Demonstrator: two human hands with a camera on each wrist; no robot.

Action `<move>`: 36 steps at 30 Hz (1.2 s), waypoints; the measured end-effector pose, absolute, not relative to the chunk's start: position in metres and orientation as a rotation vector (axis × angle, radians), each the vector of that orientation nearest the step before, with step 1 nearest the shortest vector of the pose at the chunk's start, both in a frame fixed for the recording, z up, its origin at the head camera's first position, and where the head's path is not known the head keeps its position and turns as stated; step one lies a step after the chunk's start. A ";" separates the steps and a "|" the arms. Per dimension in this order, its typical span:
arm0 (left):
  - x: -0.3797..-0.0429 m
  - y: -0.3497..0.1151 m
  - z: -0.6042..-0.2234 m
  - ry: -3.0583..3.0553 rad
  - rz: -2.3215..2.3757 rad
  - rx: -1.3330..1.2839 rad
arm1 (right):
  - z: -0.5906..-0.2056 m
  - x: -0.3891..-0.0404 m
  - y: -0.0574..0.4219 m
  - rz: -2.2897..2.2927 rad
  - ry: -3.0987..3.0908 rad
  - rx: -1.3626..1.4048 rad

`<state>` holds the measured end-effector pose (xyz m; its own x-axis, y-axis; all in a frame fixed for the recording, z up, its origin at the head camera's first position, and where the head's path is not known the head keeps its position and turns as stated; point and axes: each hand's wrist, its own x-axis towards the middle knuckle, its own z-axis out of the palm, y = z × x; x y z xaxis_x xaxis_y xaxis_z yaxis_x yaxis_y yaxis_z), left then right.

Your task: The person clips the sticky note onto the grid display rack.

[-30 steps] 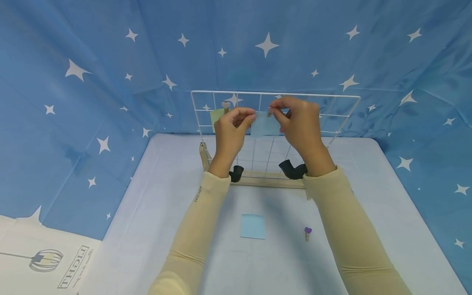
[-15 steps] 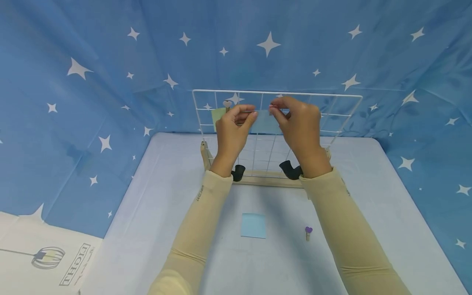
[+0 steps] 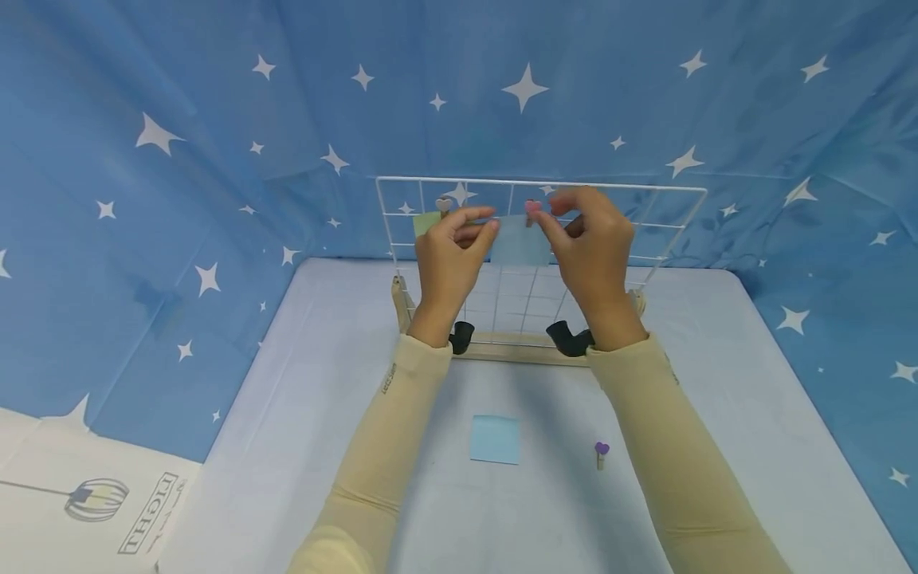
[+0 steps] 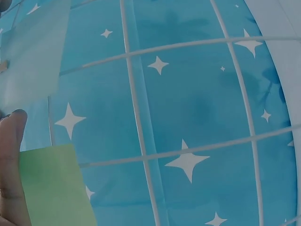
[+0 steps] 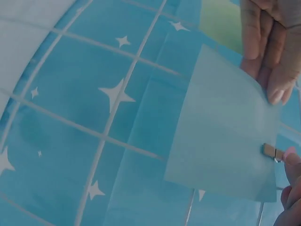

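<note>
At the wire grid (image 3: 638, 187) my left hand (image 3: 450, 259) pinches the upper left corner of a light blue sticky note (image 3: 518, 245) between thumb and fingertips. A small wooden clothespin with a pink heart (image 3: 532, 207) sits on the note's top edge, its wooden end (image 5: 270, 150) plain in the right wrist view. My right hand (image 3: 598, 251) is beside it, thumb touching the heart and index finger lifted away. Behind my left hand hangs a green sticky note (image 4: 56, 186), under a clothespin with a pale heart (image 3: 444, 205).
On the white table lie another blue sticky note (image 3: 495, 439) and a clothespin with a purple heart (image 3: 601, 454). Two black elbow-shaped pieces (image 3: 462, 338) stand by the grid's wooden base (image 3: 512, 353). A blue star-patterned cloth (image 3: 459, 64) hangs behind.
My right index finger and thumb have parted at the pink-heart clothespin, and the hand has shifted slightly right, exposing the heart. My left hand keeps hold of the blue note.
</note>
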<state>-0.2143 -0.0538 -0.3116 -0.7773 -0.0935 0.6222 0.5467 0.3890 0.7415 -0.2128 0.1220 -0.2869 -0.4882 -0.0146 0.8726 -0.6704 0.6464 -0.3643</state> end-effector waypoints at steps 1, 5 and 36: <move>-0.214 -0.054 -0.312 -2.053 -1.404 -0.393 | -0.288 -0.212 0.124 0.943 -1.936 0.536; -0.213 -0.056 -0.314 -1.980 -1.359 -0.428 | -0.292 -0.207 0.131 1.200 -1.949 0.520; -0.169 -0.069 -0.317 -1.894 -1.603 -0.649 | -0.328 -0.178 0.170 1.518 -2.038 0.482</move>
